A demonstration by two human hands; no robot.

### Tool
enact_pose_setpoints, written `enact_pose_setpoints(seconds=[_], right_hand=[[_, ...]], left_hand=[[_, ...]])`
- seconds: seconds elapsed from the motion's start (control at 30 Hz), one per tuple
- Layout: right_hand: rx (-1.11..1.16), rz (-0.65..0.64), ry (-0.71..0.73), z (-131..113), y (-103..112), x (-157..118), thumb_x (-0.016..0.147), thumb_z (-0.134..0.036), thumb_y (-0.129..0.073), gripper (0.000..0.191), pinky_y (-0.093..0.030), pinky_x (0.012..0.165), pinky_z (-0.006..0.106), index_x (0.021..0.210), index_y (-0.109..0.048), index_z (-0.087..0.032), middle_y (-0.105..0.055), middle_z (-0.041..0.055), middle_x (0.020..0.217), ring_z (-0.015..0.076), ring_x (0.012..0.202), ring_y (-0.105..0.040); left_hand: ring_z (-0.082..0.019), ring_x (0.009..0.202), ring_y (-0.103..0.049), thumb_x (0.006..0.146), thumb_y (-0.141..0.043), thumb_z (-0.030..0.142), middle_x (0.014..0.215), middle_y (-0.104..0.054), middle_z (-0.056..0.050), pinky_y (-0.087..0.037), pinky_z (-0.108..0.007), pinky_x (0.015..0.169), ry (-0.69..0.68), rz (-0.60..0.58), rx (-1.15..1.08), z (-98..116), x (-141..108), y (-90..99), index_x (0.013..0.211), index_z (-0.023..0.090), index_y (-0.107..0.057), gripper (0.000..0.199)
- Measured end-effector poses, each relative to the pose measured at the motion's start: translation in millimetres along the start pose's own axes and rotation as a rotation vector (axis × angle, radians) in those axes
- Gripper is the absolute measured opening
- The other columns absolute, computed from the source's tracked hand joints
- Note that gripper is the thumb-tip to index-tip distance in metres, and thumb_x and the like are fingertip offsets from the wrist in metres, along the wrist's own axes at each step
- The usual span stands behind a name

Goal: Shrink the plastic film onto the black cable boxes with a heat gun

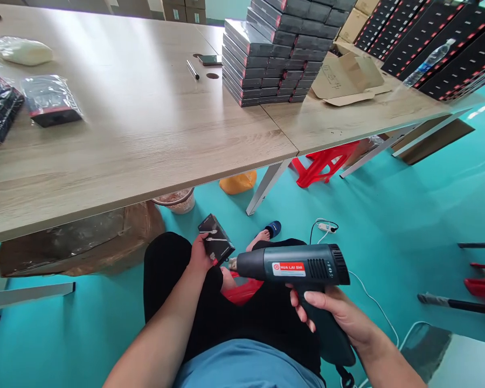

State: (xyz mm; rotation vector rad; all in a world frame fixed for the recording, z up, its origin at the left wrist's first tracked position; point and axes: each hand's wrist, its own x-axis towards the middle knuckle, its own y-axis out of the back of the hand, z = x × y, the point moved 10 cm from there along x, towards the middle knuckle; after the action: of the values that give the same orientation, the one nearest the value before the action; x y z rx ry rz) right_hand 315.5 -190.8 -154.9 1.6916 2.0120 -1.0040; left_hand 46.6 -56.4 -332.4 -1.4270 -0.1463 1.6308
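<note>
A dark green heat gun [291,264] with a red and white label is gripped by its handle in my right hand [331,312]. Its metal nozzle points left, close to the lower corner of a small black box [216,237]. My left hand [201,252] has its fingers closed around the left side of that box, holding it tilted above my knees. The box's dark face carries a pale printed picture. Both hands are below the table's edge, over my lap.
On the wooden table [145,118] stand a tall stack of black boxes [267,64], a film-wrapped box [50,99], a pen [193,69] and flattened cardboard [343,78]. Underneath are a bucket [181,202] and a red stool [325,164]. White cable [374,299] runs along the floor at right.
</note>
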Motion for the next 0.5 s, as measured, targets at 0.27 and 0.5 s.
enact_pose_setpoints(seconds=[0.27,0.5], right_hand=[[-0.113,0.095,0.077,-33.8,2.6,25.2,0.078,-0.046,-0.084,0.041,-0.056,0.056,0.027,0.105,-0.077,-0.016,-0.075,0.0087,0.092,0.0193,0.072,-0.067],[-0.314,-0.002,0.201,-82.7,-35.4,63.9,0.078,-0.040,-0.079,0.024,-0.054,0.054,0.028,0.081,-0.074,-0.017,-0.070,0.0048,0.072,0.0189,0.066,-0.065]], left_hand=[[-0.026,0.056,-0.066,0.060,-0.053,0.018,0.066,-0.068,-0.009,-0.057,-0.039,0.058,0.100,0.002,0.153,-16.8,-1.4,-0.2,0.088,0.013,-0.066,0.031],[-0.024,0.053,-0.064,0.064,-0.052,0.018,0.062,-0.065,-0.005,-0.055,-0.035,0.055,0.076,0.013,0.188,-19.7,-1.6,1.7,0.091,0.016,-0.064,0.030]])
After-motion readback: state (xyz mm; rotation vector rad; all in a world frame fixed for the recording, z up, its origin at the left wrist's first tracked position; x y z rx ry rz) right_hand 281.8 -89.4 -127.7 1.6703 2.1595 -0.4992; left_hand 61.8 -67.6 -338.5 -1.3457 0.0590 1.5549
